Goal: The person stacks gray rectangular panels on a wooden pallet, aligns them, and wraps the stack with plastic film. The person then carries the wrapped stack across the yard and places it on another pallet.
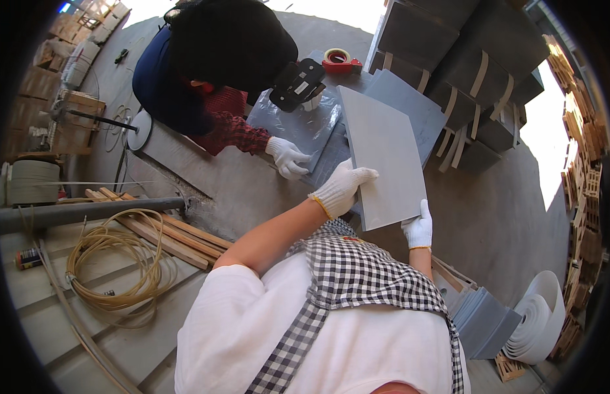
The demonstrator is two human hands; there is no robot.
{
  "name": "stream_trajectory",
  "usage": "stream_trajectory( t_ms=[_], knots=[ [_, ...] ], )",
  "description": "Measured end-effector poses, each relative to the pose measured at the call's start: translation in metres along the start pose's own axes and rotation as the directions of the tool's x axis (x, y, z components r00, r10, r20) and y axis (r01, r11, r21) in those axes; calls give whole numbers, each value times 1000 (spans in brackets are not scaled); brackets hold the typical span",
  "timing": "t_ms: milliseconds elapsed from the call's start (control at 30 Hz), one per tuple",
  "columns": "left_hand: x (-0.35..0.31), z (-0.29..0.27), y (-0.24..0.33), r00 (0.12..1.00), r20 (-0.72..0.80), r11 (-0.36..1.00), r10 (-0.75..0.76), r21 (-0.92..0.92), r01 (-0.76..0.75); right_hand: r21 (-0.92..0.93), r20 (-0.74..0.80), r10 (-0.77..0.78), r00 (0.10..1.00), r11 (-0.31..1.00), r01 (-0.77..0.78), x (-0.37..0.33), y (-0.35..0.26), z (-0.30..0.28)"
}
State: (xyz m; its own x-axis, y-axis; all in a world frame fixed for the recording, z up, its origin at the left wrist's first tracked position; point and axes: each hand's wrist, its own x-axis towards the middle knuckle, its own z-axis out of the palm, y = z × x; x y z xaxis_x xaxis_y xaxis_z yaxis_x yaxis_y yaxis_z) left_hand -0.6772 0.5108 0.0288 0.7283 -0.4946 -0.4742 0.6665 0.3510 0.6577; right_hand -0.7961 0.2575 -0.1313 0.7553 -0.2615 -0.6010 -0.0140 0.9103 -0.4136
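Observation:
Tilted up in front of me is a flat grey rectangular panel (387, 157), gripped at its edges by both my hands. My left hand (342, 188), in a white knit glove, closes on its left edge with the thumb on the face. At the lower right corner my gloved right hand (418, 226) holds the same panel; its fingers behind are partly hidden. Beyond it another grey panel (410, 108) lies on the work surface. To the left, a co-worker's gloved hand (288, 156) rests by a panel under clear plastic film (305, 121).
A co-worker (219, 59) bends over the far side. A red tape dispenser (338, 61) sits at the back. Strapped dark grey stacks (475, 79) stand far right. Coiled hose (114, 262) and wooden strips (167, 230) lie left; a white foam roll (535, 318) and stacked panels (482, 322) are near right.

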Motion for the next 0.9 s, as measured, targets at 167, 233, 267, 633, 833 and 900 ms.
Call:
stream_trajectory(
  t_ms=[167,233,267,633,833,900],
  knots=[
    [-21,-43,-14,1000,-1,992,11,-124,-11,-18,113,43,993,999,-41,7,2,15],
    [-32,-57,-14,1000,-30,989,6,-150,-11,26,136,103,985,994,-107,8,5,29],
    [-37,-66,-17,999,-47,985,20,-169,-28,24,126,125,984,991,-129,10,9,34],
    [-61,-149,-2,981,-162,918,104,-365,-157,-77,130,273,953,961,-264,69,72,109],
    [-54,-173,5,972,-198,877,127,-436,-204,-105,130,369,920,928,-357,113,97,136],
    [-51,-183,4,969,-207,864,133,-455,-216,-111,134,400,907,915,-388,123,105,144]
  ],
)
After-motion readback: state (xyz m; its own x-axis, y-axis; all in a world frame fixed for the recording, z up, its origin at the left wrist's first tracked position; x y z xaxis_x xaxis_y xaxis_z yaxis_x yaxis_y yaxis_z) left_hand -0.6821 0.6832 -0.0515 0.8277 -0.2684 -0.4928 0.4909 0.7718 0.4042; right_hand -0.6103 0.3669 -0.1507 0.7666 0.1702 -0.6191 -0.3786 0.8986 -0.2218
